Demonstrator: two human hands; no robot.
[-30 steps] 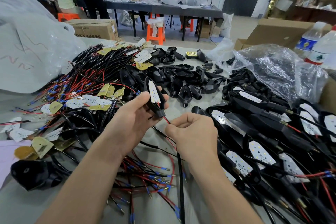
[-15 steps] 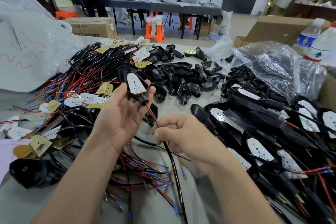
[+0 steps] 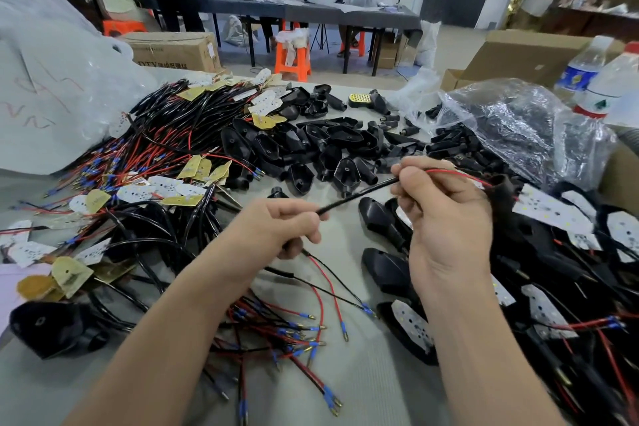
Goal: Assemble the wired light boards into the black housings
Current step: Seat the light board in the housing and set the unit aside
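Note:
My left hand (image 3: 276, 228) and my right hand (image 3: 446, 218) both pinch one black-sheathed cable (image 3: 359, 195) stretched between them. Its red wire runs right from my right fingers to a blurred black housing with a white light board (image 3: 539, 206) over the pile of assembled units (image 3: 553, 280). The cable's free red and black ends (image 3: 332, 290) hang below my left hand. Empty black housings (image 3: 321, 149) lie heaped at the centre. Loose wired light boards (image 3: 152, 183) with red and black wires are piled at the left.
A clear bag of black parts (image 3: 511, 128) sits at the back right beside two water bottles (image 3: 598, 79). A large white bag (image 3: 52, 79) fills the left. One black housing (image 3: 52, 328) lies near the front left. Several people work at a far table (image 3: 311, 10).
My left hand has let go of the housing and now pinches the cable. My right hand has drawn the cable up and to the right, and the housing with its board has moved to the right pile.

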